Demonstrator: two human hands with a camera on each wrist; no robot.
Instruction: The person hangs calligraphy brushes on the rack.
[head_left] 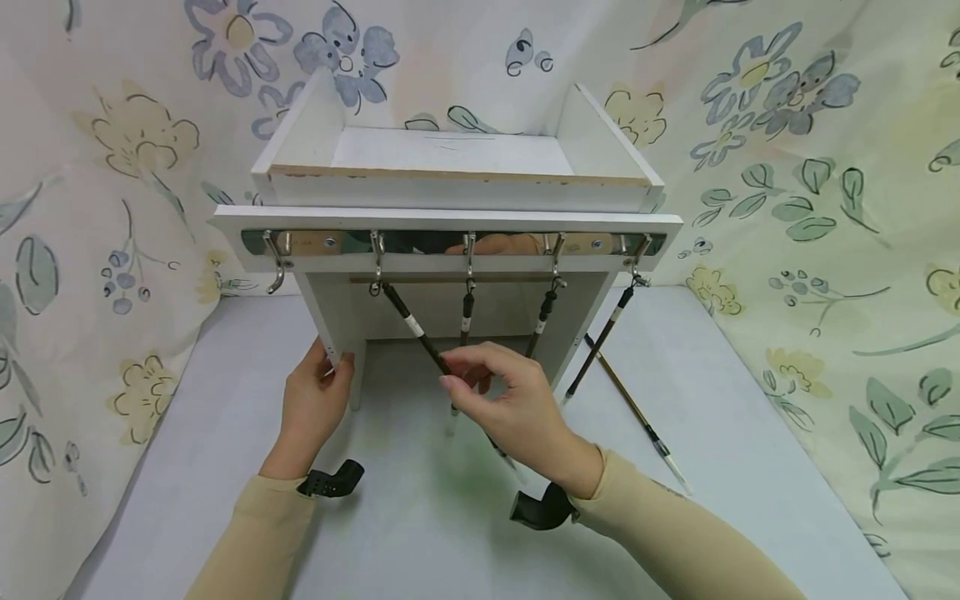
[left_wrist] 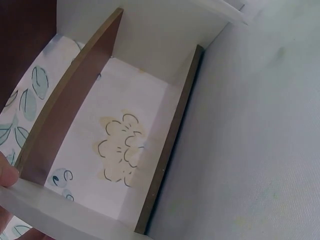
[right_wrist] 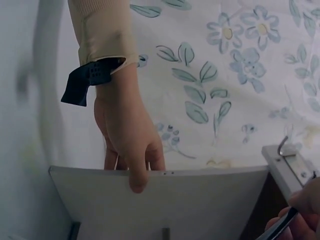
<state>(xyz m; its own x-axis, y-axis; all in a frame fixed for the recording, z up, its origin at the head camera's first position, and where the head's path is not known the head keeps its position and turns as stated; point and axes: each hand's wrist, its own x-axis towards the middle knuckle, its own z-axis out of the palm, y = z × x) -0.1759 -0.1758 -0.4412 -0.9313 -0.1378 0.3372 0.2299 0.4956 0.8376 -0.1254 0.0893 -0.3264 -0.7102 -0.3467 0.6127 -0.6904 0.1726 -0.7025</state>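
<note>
Four brushes hanging from hooks (head_left: 469, 250) on the metal rail (head_left: 450, 243) of the white rack (head_left: 450, 218), one more brush lying loose (head_left: 637, 412) on the grey table (head_left: 420, 533) at the right, near the rack's right leg. Second hook from the left carrying the pinched brush (head_left: 411, 323), slanted down and to the right, its dark handle held between thumb and fingertips of the right hand (head_left: 504, 402); same grip visible low at the right edge of the right wrist view, fingers (right_wrist: 302, 217) curled round the thin shaft. Middle brush (head_left: 466, 315) and next brush (head_left: 543, 318) hanging almost straight behind that hand, rightmost brush (head_left: 600, 343) leaning outward from the last hook. Leftmost hook (head_left: 276, 265) bare. Left hand (head_left: 313, 408) gripping the left side panel (head_left: 330, 321) of the rack near its lower edge, thumb on the front, other fingers behind; in the right wrist view this hand (right_wrist: 127, 142) wrapped over the panel edge from above. Left wrist view showing the underside of the rack, brown raw board edges (left_wrist: 65, 117), and only one fingertip (left_wrist: 7, 175) at the left border. Floral cloth (head_left: 825, 167) hanging behind and at both sides. Black strap (head_left: 330, 481) at each wrist, beige sleeves (head_left: 660, 525) on both arms
</note>
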